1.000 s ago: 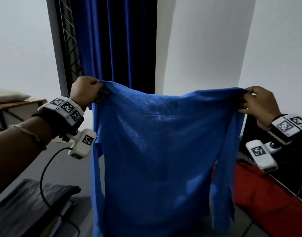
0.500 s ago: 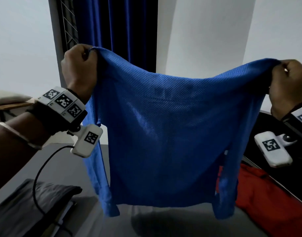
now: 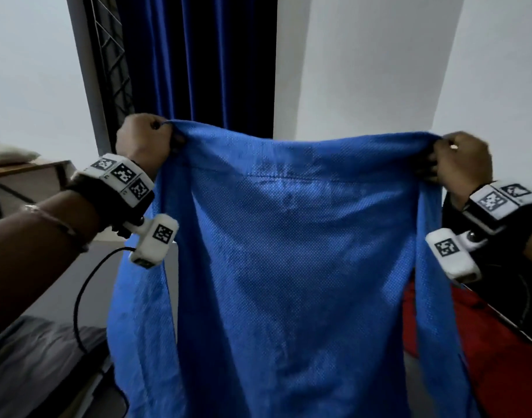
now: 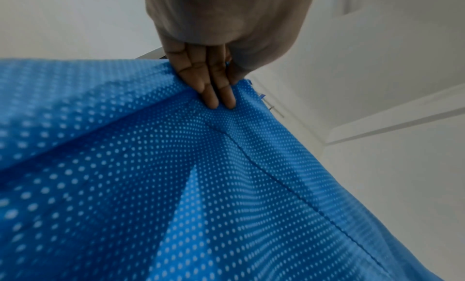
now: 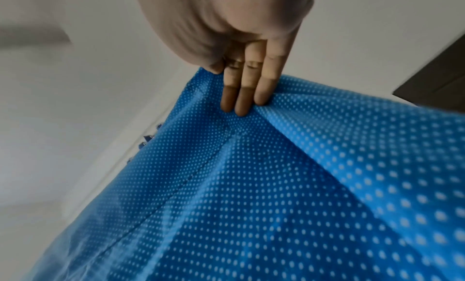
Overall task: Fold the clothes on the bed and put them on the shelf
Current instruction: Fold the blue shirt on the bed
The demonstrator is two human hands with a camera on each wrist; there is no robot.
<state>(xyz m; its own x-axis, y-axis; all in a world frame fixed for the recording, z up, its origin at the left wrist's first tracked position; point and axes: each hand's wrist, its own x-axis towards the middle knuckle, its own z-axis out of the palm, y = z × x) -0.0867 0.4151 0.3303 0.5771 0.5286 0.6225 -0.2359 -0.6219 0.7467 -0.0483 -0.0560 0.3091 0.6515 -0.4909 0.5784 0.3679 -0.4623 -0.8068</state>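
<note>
A blue mesh long-sleeved shirt (image 3: 289,267) hangs spread out in front of me, held up by its two shoulders. My left hand (image 3: 145,140) grips the left shoulder, and in the left wrist view its fingers (image 4: 214,88) pinch the blue shirt (image 4: 176,185) at the seam. My right hand (image 3: 461,159) grips the right shoulder, its fingers (image 5: 241,92) pinching the blue shirt (image 5: 302,185) from above. Both sleeves dangle at the sides. The shirt's lower hem runs out of the head view.
A red garment (image 3: 485,357) lies on the bed at the lower right. A grey folded cloth (image 3: 32,366) lies at the lower left. A dark blue curtain (image 3: 198,61) hangs ahead beside a metal lattice (image 3: 108,55). A wooden shelf board (image 3: 23,168) carries a pale cushion at far left.
Both hands lifted the shirt high half a second ago and have come back down. The shirt hangs lower again, its hem below the frame.
</note>
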